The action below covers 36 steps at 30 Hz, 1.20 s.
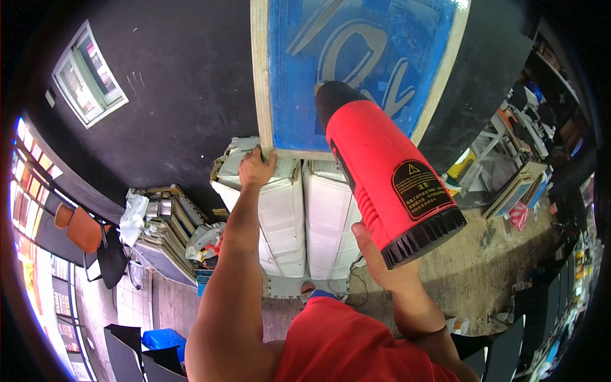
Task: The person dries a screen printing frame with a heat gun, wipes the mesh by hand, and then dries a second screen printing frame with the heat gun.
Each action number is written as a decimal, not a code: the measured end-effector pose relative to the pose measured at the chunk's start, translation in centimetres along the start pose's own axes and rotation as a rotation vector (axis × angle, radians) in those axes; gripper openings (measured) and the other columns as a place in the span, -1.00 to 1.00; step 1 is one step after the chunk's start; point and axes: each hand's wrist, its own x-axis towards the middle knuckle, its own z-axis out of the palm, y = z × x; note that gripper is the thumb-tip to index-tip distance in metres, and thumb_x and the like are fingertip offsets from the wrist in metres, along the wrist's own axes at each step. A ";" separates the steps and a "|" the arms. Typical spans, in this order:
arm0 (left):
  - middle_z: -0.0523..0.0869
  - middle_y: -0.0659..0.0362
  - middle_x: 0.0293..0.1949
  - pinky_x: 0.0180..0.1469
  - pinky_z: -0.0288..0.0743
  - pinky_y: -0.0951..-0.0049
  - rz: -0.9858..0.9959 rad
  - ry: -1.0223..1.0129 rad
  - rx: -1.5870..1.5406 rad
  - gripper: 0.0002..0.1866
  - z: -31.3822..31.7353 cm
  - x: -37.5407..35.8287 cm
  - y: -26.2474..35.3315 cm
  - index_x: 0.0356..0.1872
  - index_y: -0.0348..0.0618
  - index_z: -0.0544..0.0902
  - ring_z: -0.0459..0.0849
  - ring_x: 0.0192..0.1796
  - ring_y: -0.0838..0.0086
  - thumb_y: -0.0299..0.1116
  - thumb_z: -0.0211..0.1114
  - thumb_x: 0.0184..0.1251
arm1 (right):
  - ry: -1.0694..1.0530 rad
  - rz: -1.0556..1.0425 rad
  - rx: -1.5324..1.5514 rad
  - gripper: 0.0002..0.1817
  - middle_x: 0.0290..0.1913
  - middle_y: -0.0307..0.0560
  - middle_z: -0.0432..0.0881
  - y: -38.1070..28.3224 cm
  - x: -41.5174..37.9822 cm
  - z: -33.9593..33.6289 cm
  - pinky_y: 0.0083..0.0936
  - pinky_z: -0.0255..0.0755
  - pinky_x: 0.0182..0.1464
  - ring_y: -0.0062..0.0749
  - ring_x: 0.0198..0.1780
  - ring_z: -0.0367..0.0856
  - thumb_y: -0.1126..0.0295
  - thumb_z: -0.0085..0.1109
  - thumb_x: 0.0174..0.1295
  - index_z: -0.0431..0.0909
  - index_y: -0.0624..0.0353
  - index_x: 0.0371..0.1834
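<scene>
My right hand point(391, 274) is wrapped round a red heat gun point(388, 153), mostly behind its body, with the thumb showing at the side. The gun's black nozzle tilts up and left, in front of a screen printing frame point(261, 83). Blue coating with pale lettering covers the frame's mesh point(299, 121), and its border is wood. At the lower left corner, my left hand point(256, 169) grips the frame's bottom edge, thumb and fingers on the wood. Two white wrapped boxes point(283, 216) stand beneath the frame, which leans against a dark wall.
A stack of boards point(168, 223) with plastic bags lies at left, near an orange chair point(83, 229). A blue bin point(164, 339) is at lower left. Cluttered shelves point(509, 137) and leaning frames point(519, 190) fill the right side. A cable point(361, 290) runs along the floor.
</scene>
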 end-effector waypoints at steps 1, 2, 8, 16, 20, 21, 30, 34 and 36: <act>0.71 -0.18 -0.23 0.03 0.53 -0.04 0.001 0.001 0.000 -0.46 -0.1 0.0 0.1 -0.20 -0.21 0.62 0.68 -0.10 -0.12 0.18 0.20 0.32 | -0.004 -0.007 -0.026 -0.50 0.15 0.07 0.57 0.0 0.0 -0.1 -0.30 0.40 0.23 -0.23 0.16 0.56 0.52 0.36 0.23 0.47 0.40 0.23; 0.71 -0.19 -0.22 0.04 0.53 -0.05 -0.003 -0.007 -0.009 -0.45 -0.1 0.0 0.1 -0.19 -0.21 0.62 0.68 -0.10 -0.13 0.19 0.20 0.32 | -0.004 -0.006 -0.026 -0.50 0.15 0.07 0.57 0.1 0.0 -0.1 -0.30 0.40 0.23 -0.23 0.16 0.56 0.52 0.36 0.23 0.47 0.40 0.23; 0.70 -0.23 -0.17 0.06 0.53 -0.05 -0.009 -0.013 -0.009 -0.42 0.3 0.2 -0.3 -0.13 -0.21 0.63 0.68 -0.06 -0.14 0.21 0.20 0.31 | 0.020 0.022 0.027 -0.50 0.17 0.06 0.56 0.3 -0.2 0.0 -0.33 0.41 0.23 -0.23 0.16 0.55 0.53 0.35 0.24 0.46 0.40 0.24; 0.71 -0.21 -0.16 0.09 0.53 -0.03 -0.016 -0.017 -0.003 -0.43 0.1 0.1 -0.1 -0.12 -0.21 0.63 0.68 -0.04 -0.12 0.20 0.20 0.31 | 0.038 0.025 0.009 -0.60 -0.03 -0.05 0.61 0.4 -0.1 0.2 -0.41 0.49 0.03 -0.36 -0.05 0.59 0.51 0.37 0.23 0.54 0.36 0.12; 0.72 -0.18 -0.17 0.10 0.51 -0.02 0.002 -0.020 -0.018 -0.44 -0.5 -0.1 0.3 -0.14 -0.22 0.63 0.68 -0.03 -0.09 0.18 0.20 0.32 | -0.026 0.147 0.083 -0.66 -0.11 -0.10 0.61 0.8 -0.7 0.2 -0.44 0.49 -0.04 -0.43 -0.13 0.57 0.49 0.38 0.22 0.58 0.32 0.04; 0.72 -0.17 -0.18 0.10 0.51 -0.01 0.005 -0.017 -0.018 -0.45 -0.5 -0.1 0.3 -0.14 -0.22 0.63 0.68 -0.03 -0.08 0.17 0.20 0.32 | -0.030 0.142 0.076 -0.67 -0.11 -0.08 0.62 0.7 -0.7 0.1 -0.43 0.49 -0.03 -0.40 -0.11 0.58 0.48 0.38 0.23 0.59 0.32 0.03; 0.72 -0.18 -0.19 0.09 0.51 -0.02 0.004 -0.008 -0.003 -0.46 -0.2 0.0 0.1 -0.18 -0.22 0.62 0.68 -0.05 -0.09 0.16 0.20 0.32 | -0.014 -0.082 -0.177 -0.55 0.10 0.09 0.63 -0.3 0.6 0.0 -0.29 0.43 0.19 -0.15 0.10 0.61 0.45 0.34 0.26 0.52 0.39 0.20; 0.72 -0.18 -0.20 0.07 0.51 -0.02 0.001 -0.001 -0.004 -0.46 -0.3 -0.1 0.2 -0.19 -0.22 0.61 0.67 -0.06 -0.09 0.16 0.20 0.32 | -0.028 -0.071 -0.101 -0.50 0.18 0.12 0.59 -0.5 0.7 -0.3 -0.30 0.40 0.26 -0.15 0.17 0.58 0.48 0.33 0.27 0.48 0.40 0.26; 0.72 -0.16 -0.23 0.05 0.51 -0.02 0.015 0.018 -0.013 -0.47 -0.4 -0.1 0.2 -0.22 -0.21 0.61 0.68 -0.07 -0.08 0.16 0.21 0.32 | -0.018 -0.079 -0.101 -0.51 0.17 0.11 0.60 -0.4 0.6 -0.3 -0.30 0.41 0.24 -0.15 0.16 0.59 0.48 0.32 0.28 0.48 0.41 0.25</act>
